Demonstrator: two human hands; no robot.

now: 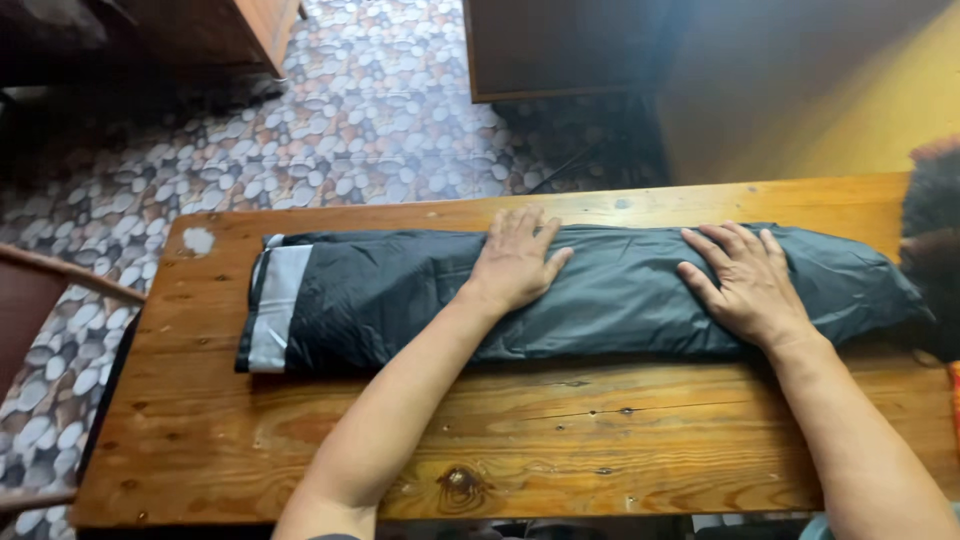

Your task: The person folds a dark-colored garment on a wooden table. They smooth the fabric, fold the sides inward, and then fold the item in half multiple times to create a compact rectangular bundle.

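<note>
Nearest the camera, two bare forearms reach out over a wooden table, whose knotted, scratched planks lie bare along the front edge. The arms lead up to a dark garment folded into a long, narrow bundle that lies lengthwise across the middle of the table, running from near the left end almost to the right end.

The left hand lies flat on the bundle near its middle, palm down, fingers straight and slightly spread, gripping nothing. The right hand lies flat in the same way further toward the right end, fingers fanned out, also clasping nothing. Both palms press down on the top of the fabric, and that pressure looks meant to keep the slippery, shiny cloth flattened and its folds from springing open; the hands sit well apart, so the weight spreads along the length. The garment is thus directly under both hands, with its left part reaching beyond the left hand.

At that left end a pale grey band crosses the dark cloth, untouched by either hand. At the right edge of the view something dark and fuzzy overlaps the table end; I cannot tell what it is.

Beyond the table lies a floor patterned like pebbles, with brown wooden furniture standing on it further back, and a curved chair back at the left.
</note>
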